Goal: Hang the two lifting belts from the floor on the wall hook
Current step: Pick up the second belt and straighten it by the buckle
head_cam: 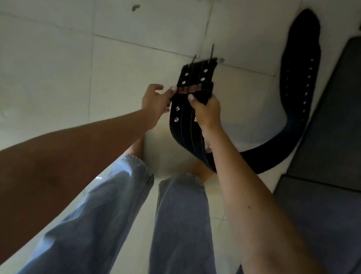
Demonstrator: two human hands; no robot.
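- Head view looks down on both hands holding one black belt (186, 104) above a pale tiled floor (45, 54).
- Right hand (205, 112) is clamped on the belt's buckle end, fingers wrapped over its red-lettered loop.
- Left hand (155, 105) touches the belt's left edge; thumb and fingertips pinch it lightly, the other fingers loosely spread.
- Beyond the fingertips the riveted end and buckle prongs stick out; below the right wrist the strap curves away.
- It seems to run on into the black strap on the floor right of the hands, though I cannot tell whether that is a second belt.
- No container is in sight.
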